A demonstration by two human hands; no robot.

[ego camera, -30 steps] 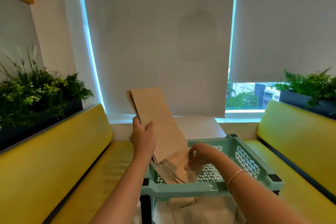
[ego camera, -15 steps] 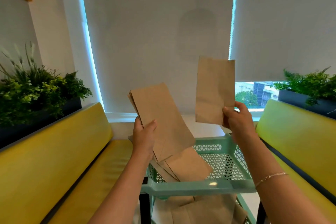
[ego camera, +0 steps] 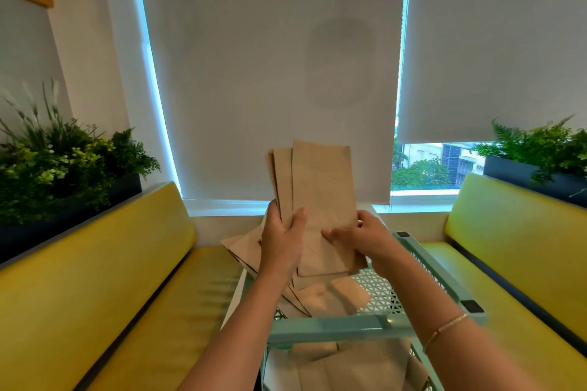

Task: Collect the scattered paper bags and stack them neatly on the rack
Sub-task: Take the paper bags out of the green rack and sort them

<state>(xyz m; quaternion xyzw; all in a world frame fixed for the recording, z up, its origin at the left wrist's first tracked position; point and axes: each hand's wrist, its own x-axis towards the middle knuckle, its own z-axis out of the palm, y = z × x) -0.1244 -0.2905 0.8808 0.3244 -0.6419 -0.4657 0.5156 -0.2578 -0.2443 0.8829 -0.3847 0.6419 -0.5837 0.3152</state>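
Note:
A bundle of flat brown paper bags (ego camera: 319,187) stands upright above the mint-green plastic rack (ego camera: 343,328). My left hand (ego camera: 282,240) grips the bundle's left edge, thumb across the front. My right hand (ego camera: 362,240) holds the front bag at its lower right, fingers curled round its edge. More brown bags (ego camera: 333,295) lie loose on the rack's top perforated shelf, some sticking out to the left. Further bags (ego camera: 349,368) lie on the shelf below.
Yellow padded benches run along the left (ego camera: 104,279) and right (ego camera: 514,251). Dark planters with green plants stand behind each bench, left (ego camera: 60,165) and right (ego camera: 546,155). Grey roller blinds (ego camera: 270,67) cover the window ahead.
My right hand, which lifted a single bag from the rack and held it apart to the right, has brought it onto the front of the bundle in my left hand.

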